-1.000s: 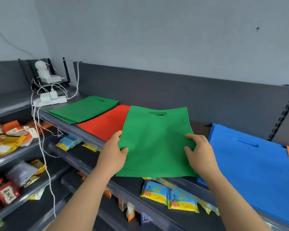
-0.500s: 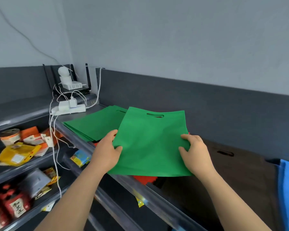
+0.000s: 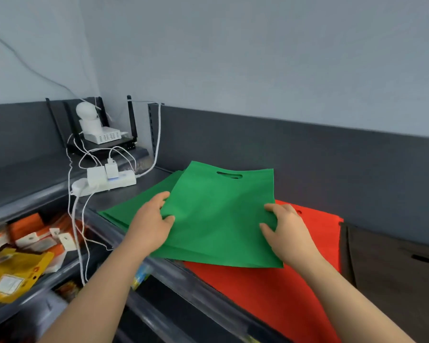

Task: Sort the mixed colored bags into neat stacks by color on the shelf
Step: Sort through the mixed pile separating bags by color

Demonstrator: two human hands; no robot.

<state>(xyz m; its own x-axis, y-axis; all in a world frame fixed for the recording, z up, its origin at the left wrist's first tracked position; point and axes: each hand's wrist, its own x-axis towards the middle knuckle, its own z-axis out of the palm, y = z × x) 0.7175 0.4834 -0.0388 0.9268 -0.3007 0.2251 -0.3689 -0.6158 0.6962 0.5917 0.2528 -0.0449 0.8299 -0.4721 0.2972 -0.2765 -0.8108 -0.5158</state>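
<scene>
A flat green non-woven fabric bag (image 3: pixel 221 214) with an oval cut-out handle is held by its side edges. The left hand (image 3: pixel 150 224) and right hand (image 3: pixel 286 233) each keep a pinching grip on it, thumbs on top. It overlaps a stack of matching green bags (image 3: pixel 129 211) and a smooth red bag pile (image 3: pixel 270 293) on the dark grey metal shelf (image 3: pixel 124 195). A white power strip (image 3: pixel 104 184) trailing cables sits behind, left.

soft even light; edges warped, blurred

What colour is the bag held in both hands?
The bag is green; the head view shows it best.
</scene>
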